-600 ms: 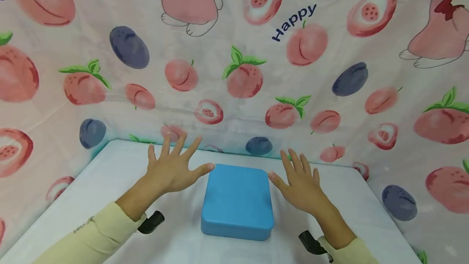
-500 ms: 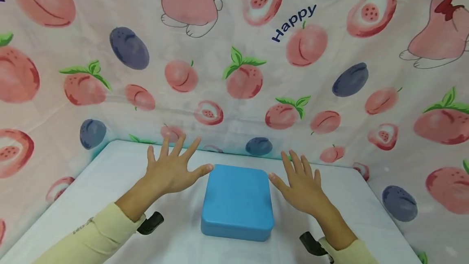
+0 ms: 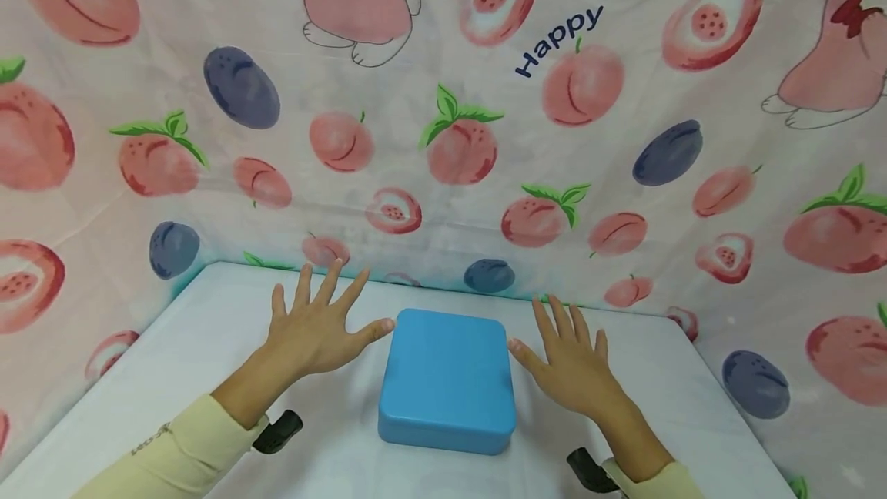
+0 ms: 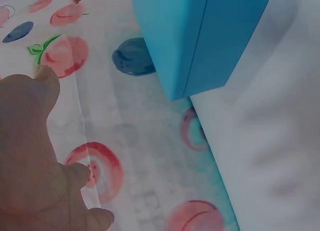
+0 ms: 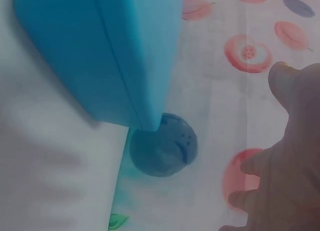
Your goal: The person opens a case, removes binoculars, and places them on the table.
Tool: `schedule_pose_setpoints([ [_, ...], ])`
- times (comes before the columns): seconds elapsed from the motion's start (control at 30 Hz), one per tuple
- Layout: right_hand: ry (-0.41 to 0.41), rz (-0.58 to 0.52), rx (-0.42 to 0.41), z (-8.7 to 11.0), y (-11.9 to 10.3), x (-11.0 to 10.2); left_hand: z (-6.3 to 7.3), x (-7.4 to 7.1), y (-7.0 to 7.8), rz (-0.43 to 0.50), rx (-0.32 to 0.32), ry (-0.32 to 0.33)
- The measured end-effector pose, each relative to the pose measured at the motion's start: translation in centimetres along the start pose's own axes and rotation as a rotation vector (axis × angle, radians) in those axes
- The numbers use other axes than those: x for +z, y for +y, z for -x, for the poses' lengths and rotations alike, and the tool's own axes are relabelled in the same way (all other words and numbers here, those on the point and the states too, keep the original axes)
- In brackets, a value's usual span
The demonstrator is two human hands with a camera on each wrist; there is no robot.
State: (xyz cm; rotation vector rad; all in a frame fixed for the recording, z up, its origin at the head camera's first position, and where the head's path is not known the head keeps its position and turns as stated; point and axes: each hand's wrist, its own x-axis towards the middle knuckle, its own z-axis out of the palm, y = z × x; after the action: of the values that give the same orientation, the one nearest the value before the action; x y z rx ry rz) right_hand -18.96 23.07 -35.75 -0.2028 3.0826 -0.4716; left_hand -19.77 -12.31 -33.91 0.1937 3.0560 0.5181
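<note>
A blue box (image 3: pixel 446 380) with rounded corners lies flat on the white table, between the two hands. In both wrist views a thin seam runs along its side. To its left my left hand (image 3: pixel 312 333) is held with straight, spread fingers, the thumb tip close to the box's far left corner. On the other side my right hand (image 3: pixel 571 364) has its fingers extended as well, its thumb near the box's right edge. Neither hand holds anything. The left wrist view shows the left hand (image 4: pixel 30 151) apart from the box, as the right wrist view does for the right hand (image 5: pixel 285 161).
The white table (image 3: pixel 187 345) reaches back to a cloth wall (image 3: pixel 416 98) printed with peaches, plums and rabbits, which also encloses the left and right sides. A black wrist camera (image 3: pixel 277 432) sits under the left sleeve, another black camera (image 3: pixel 589 470) at the right wrist.
Both hands have come slightly nearer the person; the left has also drawn a little to the left, its thumb farther from the box. The box stays in place.
</note>
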Motion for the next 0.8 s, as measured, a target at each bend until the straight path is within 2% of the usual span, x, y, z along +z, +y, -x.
schedule_pose_setpoints([
  [0.3,-0.006,0.003,0.005,0.2,0.2,1.0,-0.2,0.8,-0.8,0.013,-0.001,0.000],
  [0.57,-0.014,-0.002,0.031,0.4,0.3,1.9,-0.3,1.8,-0.9,0.018,0.014,-0.002],
  [0.8,-0.030,-0.038,0.047,0.9,0.3,3.2,0.0,3.1,-1.2,0.024,0.017,-0.017],
])
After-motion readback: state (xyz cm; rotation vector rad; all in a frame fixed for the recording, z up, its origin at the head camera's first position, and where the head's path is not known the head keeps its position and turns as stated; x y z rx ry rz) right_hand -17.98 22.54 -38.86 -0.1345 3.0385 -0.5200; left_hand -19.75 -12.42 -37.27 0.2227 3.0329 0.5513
